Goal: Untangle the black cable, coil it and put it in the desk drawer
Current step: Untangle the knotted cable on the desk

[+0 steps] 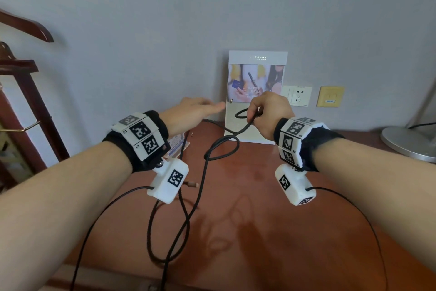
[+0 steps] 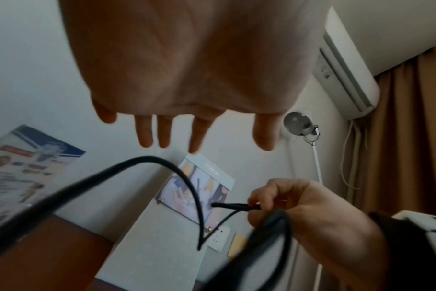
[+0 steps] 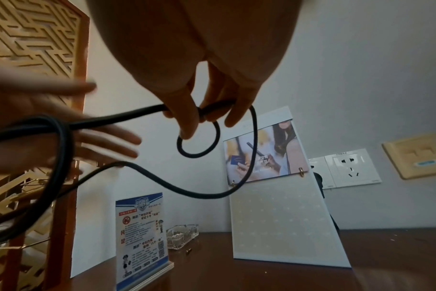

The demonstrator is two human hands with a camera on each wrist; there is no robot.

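Right hand holds the black cable; left hand reaches in

Head view: right hand [image 1: 266, 113] pinches black cable [image 1: 200, 187] above the desk's [image 1: 295, 231] back edge; a loop hangs leftward. Left wrist view: left hand [image 2: 187, 69] spread, empty. Right wrist view: fingers [image 3: 184, 120] clamp the cable beside a small loop.

both your forearms reach forward, raised, each wrist wrapped in a black band with a white marker block. your left hand [image 1: 192, 111] is flat, palm down, fingers [image 2: 145, 133] straight and spread, holding nothing. your right hand [image 1: 269, 111] is curled, thumb and fingers pinching the black cable [image 3: 127, 115].
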